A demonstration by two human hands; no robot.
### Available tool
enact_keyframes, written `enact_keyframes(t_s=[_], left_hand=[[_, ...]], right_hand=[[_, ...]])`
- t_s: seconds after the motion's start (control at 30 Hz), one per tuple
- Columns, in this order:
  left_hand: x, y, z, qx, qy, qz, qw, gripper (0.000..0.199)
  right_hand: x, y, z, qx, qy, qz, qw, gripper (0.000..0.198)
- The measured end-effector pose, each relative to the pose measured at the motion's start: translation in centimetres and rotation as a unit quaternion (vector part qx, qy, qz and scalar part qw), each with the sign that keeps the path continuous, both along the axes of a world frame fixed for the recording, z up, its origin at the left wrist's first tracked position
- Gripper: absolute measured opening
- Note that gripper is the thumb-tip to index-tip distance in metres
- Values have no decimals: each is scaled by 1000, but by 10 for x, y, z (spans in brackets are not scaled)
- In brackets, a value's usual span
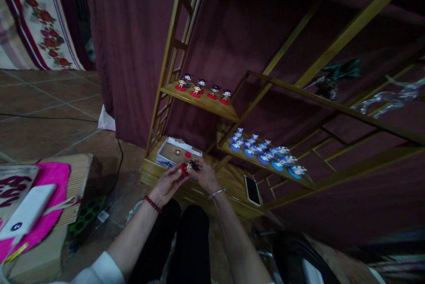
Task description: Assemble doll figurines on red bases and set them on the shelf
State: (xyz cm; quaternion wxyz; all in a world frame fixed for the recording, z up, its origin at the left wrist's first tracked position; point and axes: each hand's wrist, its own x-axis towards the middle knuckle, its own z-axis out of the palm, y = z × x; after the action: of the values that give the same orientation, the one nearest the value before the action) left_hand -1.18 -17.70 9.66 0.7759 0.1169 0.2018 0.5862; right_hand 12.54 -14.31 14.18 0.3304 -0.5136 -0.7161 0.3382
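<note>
A small black-haired figurine (190,166) on a red round base is held between my two hands, just in front of an open box. My left hand (170,183) is closed on its red base (183,169). The fingers of my right hand (206,175) pinch the figurine near its head. Inside the shallow white-and-blue box (161,159) lie another small figure (178,152) and a red disc (187,155). Several similar red-based figurines (197,89) stand on the wooden shelf above.
Several blue and purple figurines (265,155) stand on a shelf to the right. A phone (253,190) lies on the bottom board of the wooden rack (166,60). At left, a white power bank (28,211) rests on a pink cloth (59,178). A black cable (120,164) crosses the floor.
</note>
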Motion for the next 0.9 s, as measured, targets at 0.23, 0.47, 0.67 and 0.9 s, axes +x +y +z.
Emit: enact_keyframes(t_s=[0.23, 0.47, 0.67, 0.9], left_hand=[[-1, -3, 4, -9, -3, -4, 1000, 21], [-3, -7, 6, -3, -15, -11, 1000, 21], [-4, -8, 6, 7, -22, -19, 1000, 23], [-2, -8, 5, 25, -20, -13, 999, 27]], right_hand=[[-2, -3, 7, 4, -4, 33, 999, 23], [-3, -5, 13, 25, -21, 69, 997, 21], [-2, -9, 24, 36, -41, 86, 995, 19], [-3, -12, 29, 47, -50, 77, 995, 21]])
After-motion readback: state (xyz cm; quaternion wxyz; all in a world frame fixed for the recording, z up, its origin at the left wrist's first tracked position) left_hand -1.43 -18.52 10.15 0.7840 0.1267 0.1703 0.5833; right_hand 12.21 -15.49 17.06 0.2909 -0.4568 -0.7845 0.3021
